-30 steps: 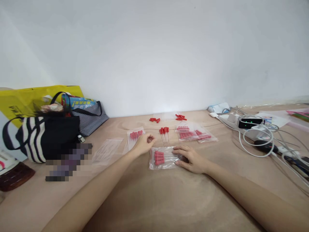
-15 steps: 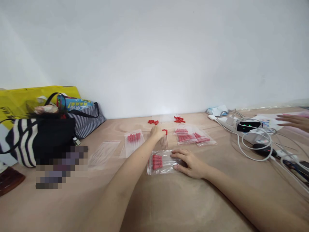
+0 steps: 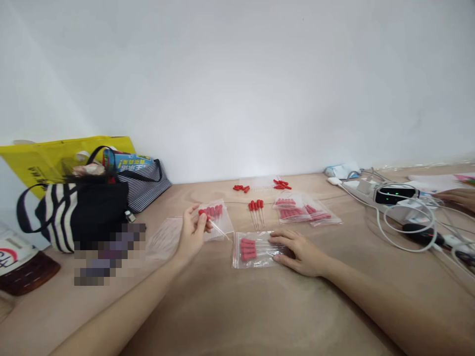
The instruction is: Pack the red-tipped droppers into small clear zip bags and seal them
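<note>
Between thumb and fingers, my left hand (image 3: 193, 228) pinches a red-topped clear dropper (image 3: 215, 225), its thin tube slanting down to the right. My right hand (image 3: 300, 251) lies with fingers spread on the right part of a clear bag (image 3: 261, 257) of red-topped droppers. Several loose droppers (image 3: 256, 205) lie side by side just beyond that bag. Behind my left hand is another bag (image 3: 224, 226) with red-topped droppers. Filled bags (image 3: 293, 212) overlap to the right of the loose droppers.
Red caps (image 3: 241, 188) and more red pieces (image 3: 282, 184) lie near the wall. A flat clear bag (image 3: 163, 240), a black striped bag (image 3: 92, 207) and a jar (image 3: 22, 262) are left. White cables (image 3: 384, 222) and another person's hand (image 3: 458, 198) are right.
My left hand has moved left and nearer from the loose droppers, now holding one. My right hand stays on the bag. The view has shifted slightly, and the other person's hand has lowered.
</note>
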Available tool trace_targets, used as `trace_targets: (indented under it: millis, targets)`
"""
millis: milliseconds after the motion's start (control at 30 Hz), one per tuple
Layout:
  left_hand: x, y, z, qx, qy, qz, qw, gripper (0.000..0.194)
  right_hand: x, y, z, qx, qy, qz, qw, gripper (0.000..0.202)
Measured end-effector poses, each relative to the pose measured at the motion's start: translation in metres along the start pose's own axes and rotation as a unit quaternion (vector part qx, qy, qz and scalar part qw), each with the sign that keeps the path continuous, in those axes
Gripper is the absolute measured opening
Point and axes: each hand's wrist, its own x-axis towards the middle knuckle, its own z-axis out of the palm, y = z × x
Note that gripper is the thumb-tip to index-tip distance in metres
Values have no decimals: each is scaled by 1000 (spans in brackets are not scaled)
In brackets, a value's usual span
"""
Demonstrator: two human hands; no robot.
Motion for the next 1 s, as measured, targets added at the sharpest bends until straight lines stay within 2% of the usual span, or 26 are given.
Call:
trace_targets:
  millis: [67,133,333,467,633,733,800,1000]
  targets:
    - [-13,-9,-11,-15,18,-27,999,42,0,0,0,-1,1,-1,1000,41]
    - [-19,-16,-13,-23,34,-47,998,39,0,0,0,0,1,-4,1000,40]
    - [-21,-22,-3,-52,54,-77,994,32,0,0,0,4,6,-9,1000,40]
    - [-24,-19,4,-87,66,-136,985,19,0,2,1,6,10,-10,1000,41]
    - [-31,-16,16,-107,51,-208,971,10,0,2,1,16,2,-13,1000,43]
    - [-37,-15,21,-112,29,-230,966,10,0,1,-1,23,-6,-20,1000,44]
    - [-40,-15,21,-91,-7,-228,969,9,0,1,-1,28,-5,-24,999,44]
    - [-42,-13,16,91,-131,-139,977,23,-1,2,1,32,6,-17,999,46]
